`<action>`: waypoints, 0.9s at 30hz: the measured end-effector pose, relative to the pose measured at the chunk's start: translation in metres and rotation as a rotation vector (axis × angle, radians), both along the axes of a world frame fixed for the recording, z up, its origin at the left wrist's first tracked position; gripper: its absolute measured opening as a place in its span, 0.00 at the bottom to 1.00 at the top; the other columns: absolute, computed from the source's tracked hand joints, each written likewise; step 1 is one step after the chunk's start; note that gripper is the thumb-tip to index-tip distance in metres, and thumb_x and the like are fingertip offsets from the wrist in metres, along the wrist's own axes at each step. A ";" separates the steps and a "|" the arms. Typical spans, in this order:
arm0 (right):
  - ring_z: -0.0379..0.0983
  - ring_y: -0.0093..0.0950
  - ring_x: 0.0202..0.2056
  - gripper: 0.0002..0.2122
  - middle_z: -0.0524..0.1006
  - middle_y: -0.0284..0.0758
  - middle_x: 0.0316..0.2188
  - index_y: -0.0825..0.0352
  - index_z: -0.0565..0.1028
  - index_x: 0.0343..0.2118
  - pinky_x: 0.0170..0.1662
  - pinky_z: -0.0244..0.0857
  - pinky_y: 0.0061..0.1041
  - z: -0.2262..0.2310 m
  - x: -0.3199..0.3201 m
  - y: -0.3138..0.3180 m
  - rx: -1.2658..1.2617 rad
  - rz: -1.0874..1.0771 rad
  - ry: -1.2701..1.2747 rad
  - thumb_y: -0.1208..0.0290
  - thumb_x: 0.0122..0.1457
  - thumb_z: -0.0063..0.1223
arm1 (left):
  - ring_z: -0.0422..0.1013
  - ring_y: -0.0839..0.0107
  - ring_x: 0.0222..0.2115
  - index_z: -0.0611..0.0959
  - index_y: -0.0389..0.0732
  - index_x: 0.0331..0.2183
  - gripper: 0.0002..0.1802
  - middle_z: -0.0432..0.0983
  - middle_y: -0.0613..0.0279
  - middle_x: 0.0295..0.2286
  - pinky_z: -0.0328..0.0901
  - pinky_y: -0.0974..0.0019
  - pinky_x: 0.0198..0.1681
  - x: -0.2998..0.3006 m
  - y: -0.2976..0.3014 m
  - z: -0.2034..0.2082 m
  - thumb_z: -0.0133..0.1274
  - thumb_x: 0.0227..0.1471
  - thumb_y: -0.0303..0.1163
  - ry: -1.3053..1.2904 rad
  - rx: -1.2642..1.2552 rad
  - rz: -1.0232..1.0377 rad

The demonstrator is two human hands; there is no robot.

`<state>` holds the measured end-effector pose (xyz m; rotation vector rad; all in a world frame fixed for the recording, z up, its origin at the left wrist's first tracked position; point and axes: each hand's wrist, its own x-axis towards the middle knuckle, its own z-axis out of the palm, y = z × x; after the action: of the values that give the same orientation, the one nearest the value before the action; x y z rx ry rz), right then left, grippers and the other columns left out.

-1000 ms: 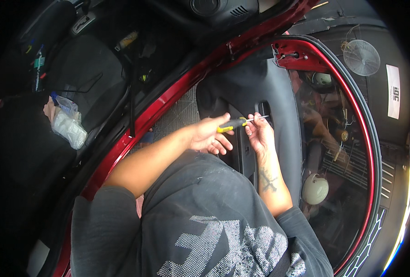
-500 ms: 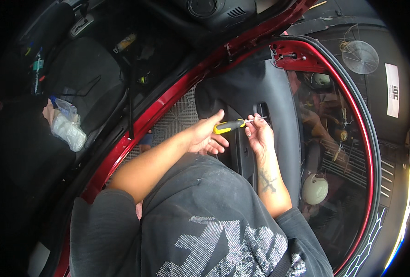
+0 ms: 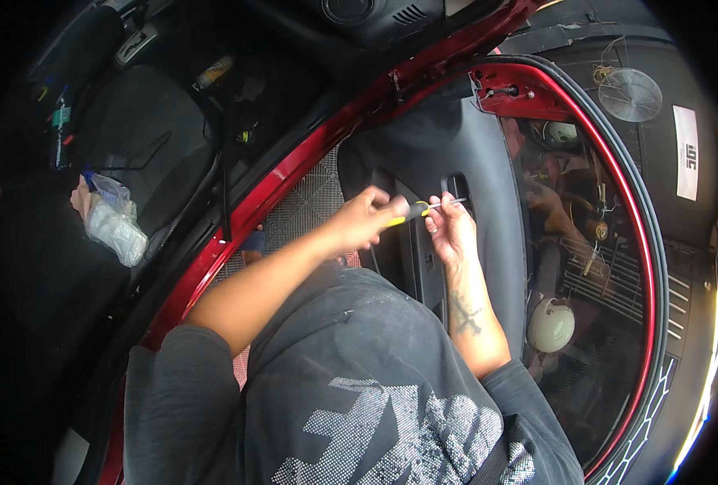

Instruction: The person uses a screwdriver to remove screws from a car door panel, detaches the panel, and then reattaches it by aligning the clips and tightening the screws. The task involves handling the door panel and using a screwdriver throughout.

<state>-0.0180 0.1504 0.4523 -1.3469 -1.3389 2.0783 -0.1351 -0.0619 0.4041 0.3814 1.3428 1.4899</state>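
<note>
A screwdriver with a yellow and black handle lies level across the inside of an open car door. My left hand, its fingers smeared by motion, is closed round the butt of the handle. With thumb and fingertips, my right hand pinches the thin metal shaft just past the handle. The shaft's tip points right, to the inner door-handle recess in the black door panel. Whether the tip touches the recess I cannot tell.
The red door frame and its window curve round on the right, with a fan beyond. At left, past the red sill, a dark car seat stands near a clear plastic bag. Grey grid mat covers the floor.
My left hand's fingers, spread beside the handle before, have curled over its butt. The right hand keeps its pinch on the shaft. The whole view has shifted slightly.
</note>
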 end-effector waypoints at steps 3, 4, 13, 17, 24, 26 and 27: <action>0.83 0.28 0.33 0.12 0.82 0.42 0.43 0.67 0.70 0.52 0.34 0.79 0.27 -0.001 0.007 0.004 -0.010 0.021 0.001 0.68 0.72 0.51 | 0.81 0.70 0.22 0.77 0.32 0.51 0.40 0.83 0.52 0.29 0.70 0.75 0.19 -0.028 -0.005 -0.001 0.41 0.68 0.65 -0.568 0.172 -0.422; 0.83 0.29 0.33 0.12 0.82 0.43 0.43 0.67 0.70 0.53 0.34 0.79 0.27 -0.001 0.004 0.005 -0.016 0.036 0.017 0.68 0.72 0.51 | 0.80 0.71 0.21 0.78 0.33 0.47 0.34 0.83 0.52 0.30 0.67 0.76 0.17 -0.033 0.001 -0.002 0.46 0.69 0.59 -0.597 0.205 -0.383; 0.82 0.31 0.39 0.19 0.80 0.46 0.50 0.71 0.69 0.59 0.36 0.78 0.28 -0.015 0.012 0.022 -0.027 0.037 -0.014 0.67 0.71 0.53 | 0.79 0.50 0.33 0.75 0.42 0.47 0.23 0.75 0.54 0.36 0.75 0.52 0.33 -0.002 -0.004 0.010 0.65 0.51 0.34 1.362 0.055 0.050; 0.82 0.30 0.38 0.18 0.79 0.44 0.50 0.70 0.70 0.59 0.35 0.76 0.26 -0.017 0.016 0.018 -0.012 -0.017 0.012 0.67 0.71 0.52 | 0.77 0.72 0.22 0.76 0.40 0.50 0.22 0.80 0.57 0.32 0.69 0.68 0.20 -0.012 0.003 0.023 0.59 0.64 0.46 -0.324 0.050 -0.097; 0.80 0.30 0.40 0.15 0.79 0.41 0.47 0.70 0.71 0.56 0.38 0.76 0.28 -0.016 0.011 0.013 -0.028 -0.001 0.046 0.66 0.73 0.47 | 0.77 0.67 0.22 0.78 0.41 0.48 0.15 0.75 0.60 0.24 0.72 0.61 0.23 0.007 0.012 0.045 0.56 0.65 0.38 0.455 0.026 -0.040; 0.80 0.31 0.41 0.15 0.79 0.41 0.47 0.70 0.71 0.56 0.39 0.76 0.28 -0.014 0.010 0.014 -0.049 -0.002 0.063 0.66 0.73 0.47 | 0.79 0.62 0.25 0.78 0.43 0.49 0.17 0.75 0.55 0.27 0.75 0.58 0.28 0.022 0.012 0.035 0.59 0.58 0.35 1.277 0.064 0.028; 0.80 0.32 0.42 0.15 0.79 0.41 0.47 0.70 0.71 0.56 0.39 0.76 0.29 -0.014 0.009 0.015 -0.062 -0.013 0.066 0.65 0.73 0.47 | 0.80 0.57 0.27 0.79 0.44 0.49 0.22 0.76 0.54 0.31 0.76 0.57 0.29 0.025 0.015 0.032 0.61 0.51 0.35 1.501 0.040 -0.006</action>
<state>-0.0088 0.1654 0.4383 -1.2960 -1.2454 2.1525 -0.1097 -0.0473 0.4356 1.7352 2.3728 1.1171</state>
